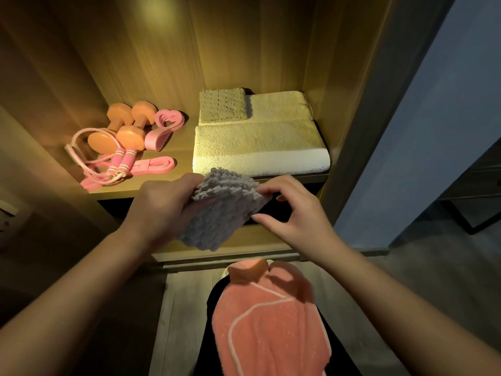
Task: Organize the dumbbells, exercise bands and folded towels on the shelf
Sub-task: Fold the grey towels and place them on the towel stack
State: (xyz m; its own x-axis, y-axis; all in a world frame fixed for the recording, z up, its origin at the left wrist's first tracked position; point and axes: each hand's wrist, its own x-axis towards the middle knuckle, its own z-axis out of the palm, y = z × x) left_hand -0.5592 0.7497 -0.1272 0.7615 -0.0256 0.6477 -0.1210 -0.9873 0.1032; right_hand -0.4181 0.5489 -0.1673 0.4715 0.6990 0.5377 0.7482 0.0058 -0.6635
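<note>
A fluffy grey folded towel (219, 213) is held in front of the shelf edge by my left hand (165, 204), which grips its left side. My right hand (292, 210) touches the towel's right corner with fingers spread. On the wooden shelf (179, 156) lie two orange dumbbells (122, 126), pink exercise bands (162, 131) and a pink skipping rope (119, 164) at the left. Folded cream towels (260, 147) lie at the right, with a small textured towel (222, 105) on the rear one.
A salmon-pink towel (268, 321) is draped over something dark below my hands. The cabinet's right wall (349, 126) stands beside the cream towels. A lower shelf board (244, 240) shows under the grey towel. Grey floor lies at the right.
</note>
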